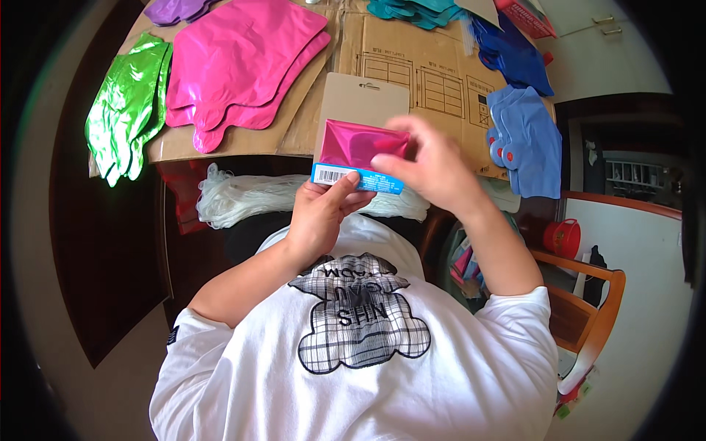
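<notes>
In front of my chest is a beige backing card [362, 94] with a hang hole at its top. A folded shiny pink foil sheet [353, 145] lies against it, above a blue printed strip [382, 182] with a barcode. From below, my left hand [316, 213] pinches the lower edge of the card at the blue strip, thumb on the front. My right hand [437, 165] is at the right end of the folded foil, with thumb on its face and fingers bent over its edge. Part of that grip is hidden.
Flat cardboard [434, 81] covers the table. On it lie stacks of pink foil balloons [235, 59], green foil balloons [129, 103] and light blue foil balloons [526, 136]. Bundled clear plastic [235, 198] lies under the table edge. A wooden chair [607, 301] stands right.
</notes>
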`<state>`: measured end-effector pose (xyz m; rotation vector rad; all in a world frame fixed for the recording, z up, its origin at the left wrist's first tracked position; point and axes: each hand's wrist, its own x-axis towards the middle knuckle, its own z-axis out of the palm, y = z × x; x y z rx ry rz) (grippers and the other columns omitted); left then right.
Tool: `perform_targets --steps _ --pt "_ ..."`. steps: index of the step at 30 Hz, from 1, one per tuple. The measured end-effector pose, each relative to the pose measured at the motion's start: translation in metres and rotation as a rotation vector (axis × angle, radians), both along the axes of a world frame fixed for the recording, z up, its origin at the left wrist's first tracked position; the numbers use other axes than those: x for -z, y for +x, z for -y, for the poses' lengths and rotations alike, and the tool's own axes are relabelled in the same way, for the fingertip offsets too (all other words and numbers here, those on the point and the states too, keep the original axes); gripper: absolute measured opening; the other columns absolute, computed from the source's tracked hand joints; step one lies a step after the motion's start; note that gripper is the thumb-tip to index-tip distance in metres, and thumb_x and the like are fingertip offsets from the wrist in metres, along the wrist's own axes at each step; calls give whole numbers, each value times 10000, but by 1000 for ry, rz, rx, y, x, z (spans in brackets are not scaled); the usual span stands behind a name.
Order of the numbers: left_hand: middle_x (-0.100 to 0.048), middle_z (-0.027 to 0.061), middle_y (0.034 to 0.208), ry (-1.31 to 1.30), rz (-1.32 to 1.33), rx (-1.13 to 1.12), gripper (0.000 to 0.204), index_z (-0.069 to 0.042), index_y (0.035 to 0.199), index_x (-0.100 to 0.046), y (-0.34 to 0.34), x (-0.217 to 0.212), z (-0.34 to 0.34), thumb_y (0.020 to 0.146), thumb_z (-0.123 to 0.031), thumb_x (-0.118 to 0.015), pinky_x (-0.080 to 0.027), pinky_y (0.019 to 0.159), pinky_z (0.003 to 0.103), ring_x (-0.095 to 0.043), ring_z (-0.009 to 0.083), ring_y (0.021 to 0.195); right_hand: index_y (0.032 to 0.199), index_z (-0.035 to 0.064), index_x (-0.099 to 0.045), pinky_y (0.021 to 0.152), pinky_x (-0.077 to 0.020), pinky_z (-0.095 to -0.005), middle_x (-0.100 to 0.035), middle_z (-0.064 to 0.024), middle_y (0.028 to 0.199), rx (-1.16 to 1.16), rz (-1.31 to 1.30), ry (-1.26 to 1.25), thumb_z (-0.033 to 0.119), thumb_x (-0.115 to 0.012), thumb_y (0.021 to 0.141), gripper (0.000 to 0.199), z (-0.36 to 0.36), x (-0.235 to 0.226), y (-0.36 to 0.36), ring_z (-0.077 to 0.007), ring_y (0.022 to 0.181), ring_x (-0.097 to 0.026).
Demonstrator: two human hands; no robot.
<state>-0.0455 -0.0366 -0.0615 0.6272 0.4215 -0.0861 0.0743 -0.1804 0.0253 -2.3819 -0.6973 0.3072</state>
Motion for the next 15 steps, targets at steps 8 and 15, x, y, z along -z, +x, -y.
perform_targets --steps 8,15 --pt "-668 95 1025 124 -13 -9 183 -14 1095 -579 3 -4 0 961 -137 -558 -554 828 339 -683 182 892 1414 89 -404 1150 -202 -463 -376 -83 1488 -934 597 -131 453 -621 833 719 -27 13 19 -258 1417 -272" --pt "-647 111 1081 21 -8 -10 229 -8 1172 -532 5 -15 8 977 -126 -515 -555 840 353 -682 209 910 1498 87 -215 1176 -124 -480 -191 -142 1564 -1010 488 -153 558 -599 807 920 -35 36 31 -281 1454 -175"
